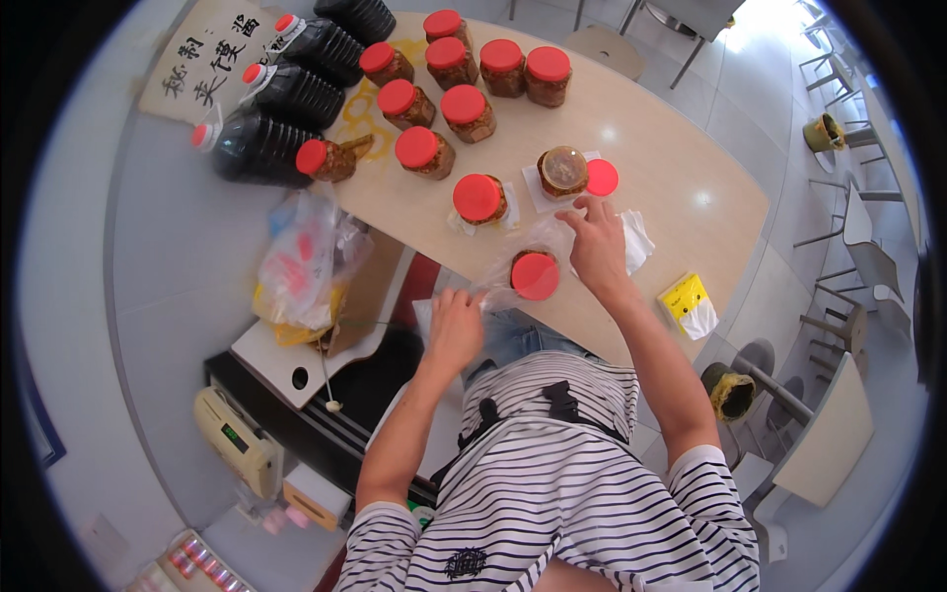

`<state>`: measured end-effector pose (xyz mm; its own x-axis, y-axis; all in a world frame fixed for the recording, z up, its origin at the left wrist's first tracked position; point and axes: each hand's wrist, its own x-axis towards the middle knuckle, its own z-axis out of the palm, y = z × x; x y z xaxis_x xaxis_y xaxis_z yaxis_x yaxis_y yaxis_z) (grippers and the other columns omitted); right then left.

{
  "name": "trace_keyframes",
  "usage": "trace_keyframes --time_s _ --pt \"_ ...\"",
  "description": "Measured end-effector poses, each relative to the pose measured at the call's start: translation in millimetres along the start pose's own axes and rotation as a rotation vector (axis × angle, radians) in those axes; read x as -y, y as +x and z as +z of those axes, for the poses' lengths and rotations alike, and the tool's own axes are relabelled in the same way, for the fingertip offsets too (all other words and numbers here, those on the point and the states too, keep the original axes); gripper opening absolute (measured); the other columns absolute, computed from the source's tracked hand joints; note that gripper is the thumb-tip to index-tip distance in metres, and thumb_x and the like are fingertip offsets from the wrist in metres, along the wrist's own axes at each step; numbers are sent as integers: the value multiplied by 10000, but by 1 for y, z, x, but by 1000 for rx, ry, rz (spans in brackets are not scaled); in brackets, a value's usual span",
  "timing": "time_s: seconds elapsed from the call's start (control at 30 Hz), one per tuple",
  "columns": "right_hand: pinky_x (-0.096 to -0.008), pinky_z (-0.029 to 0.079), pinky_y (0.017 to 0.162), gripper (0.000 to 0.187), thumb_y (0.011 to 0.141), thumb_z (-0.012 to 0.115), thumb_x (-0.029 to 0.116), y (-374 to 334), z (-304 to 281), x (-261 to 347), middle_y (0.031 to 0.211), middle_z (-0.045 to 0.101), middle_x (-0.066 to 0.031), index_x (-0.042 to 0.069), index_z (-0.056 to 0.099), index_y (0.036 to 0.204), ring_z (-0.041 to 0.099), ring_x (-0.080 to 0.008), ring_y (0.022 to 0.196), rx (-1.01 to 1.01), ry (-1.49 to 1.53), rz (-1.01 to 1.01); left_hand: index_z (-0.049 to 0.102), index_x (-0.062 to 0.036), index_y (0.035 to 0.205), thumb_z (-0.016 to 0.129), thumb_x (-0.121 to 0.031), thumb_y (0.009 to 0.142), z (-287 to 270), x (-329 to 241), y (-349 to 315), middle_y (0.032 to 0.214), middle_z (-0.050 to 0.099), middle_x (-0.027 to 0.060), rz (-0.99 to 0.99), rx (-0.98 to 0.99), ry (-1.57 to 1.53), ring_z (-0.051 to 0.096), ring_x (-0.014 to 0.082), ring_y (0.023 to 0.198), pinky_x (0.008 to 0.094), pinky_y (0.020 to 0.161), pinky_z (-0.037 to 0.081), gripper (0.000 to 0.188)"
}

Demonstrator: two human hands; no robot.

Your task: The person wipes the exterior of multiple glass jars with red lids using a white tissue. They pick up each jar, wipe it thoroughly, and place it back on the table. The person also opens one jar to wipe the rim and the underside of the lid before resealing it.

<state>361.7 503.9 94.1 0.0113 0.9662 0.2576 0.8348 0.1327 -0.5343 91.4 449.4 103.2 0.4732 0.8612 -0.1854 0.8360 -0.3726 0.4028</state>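
Observation:
A thin clear plastic sheet or bag [542,235] stretches between my two hands near the table's front edge. My left hand [456,328] pinches its lower left end, just off the table. At its upper right end, my right hand [596,240] is closed on the plastic, fingertips bent down. A red-lidded jar [535,276] stands between the hands, beside the plastic; I cannot tell whether the plastic touches it. Beyond my right hand is a jar with a clear cover [564,170], and a loose red lid [602,178] lies by it. Another red-lidded jar [479,199] sits on tissue.
Several red-lidded jars [463,104] of brown chunky food fill the far side of the table [681,197]. Large dark jugs [258,148] line the left. White tissues [636,242] and a yellow tissue pack [689,306] lie at right. A bag pile [301,261] sits below left.

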Motion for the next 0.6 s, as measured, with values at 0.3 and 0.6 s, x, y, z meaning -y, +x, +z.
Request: trace_keyframes --time_s 0.3,0.6 --pt "-468 518 884 639 721 620 -63 -62 21 -24 1218 560 -173 113 545 1330 560 -374 1096 411 74 184 583 -75 1321 534 51 805 65 -13 -12 1184 592 182 89 211 -166 551 390 1071 448 925 474 533" --pt "-463 356 1136 867 598 820 60 -68 7 -8 1434 465 -171 95 484 1397 405 -378 1362 185 553 32 611 -85 1178 794 -78 727 -35 -56 29 1178 560 140 156 -138 -167 560 344 1044 415 862 502 487"
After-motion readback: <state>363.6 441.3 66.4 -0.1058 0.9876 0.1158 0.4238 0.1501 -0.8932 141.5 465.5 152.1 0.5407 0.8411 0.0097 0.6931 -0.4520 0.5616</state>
